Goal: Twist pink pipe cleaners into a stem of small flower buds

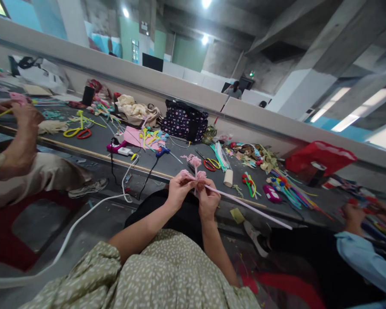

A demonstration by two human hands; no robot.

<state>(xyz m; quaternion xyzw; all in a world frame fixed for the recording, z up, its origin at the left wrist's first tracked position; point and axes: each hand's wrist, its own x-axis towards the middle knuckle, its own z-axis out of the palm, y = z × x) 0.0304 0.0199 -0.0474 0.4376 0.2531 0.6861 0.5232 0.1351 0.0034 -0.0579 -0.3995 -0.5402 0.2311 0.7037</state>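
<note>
Three pink blooms (196, 162), scissors (213, 161) beyond, glue gun (162, 151) nearby

1. Top (167, 270) – olive green, scattered all over with small, pale, irregular flecks; loose cut, soft folds down the front.
2. Left sleeve (103, 259) – same flecked cloth, full, ends near the elbow; edge looks gathered.
3. Right sleeve (244, 295) – matching print, only partly in view.
4. Lap – plain black garment (148, 210), trousers or skirt, can't tell.
5. Forearms, left hand (179, 189), right hand (209, 199): bare.
</note>
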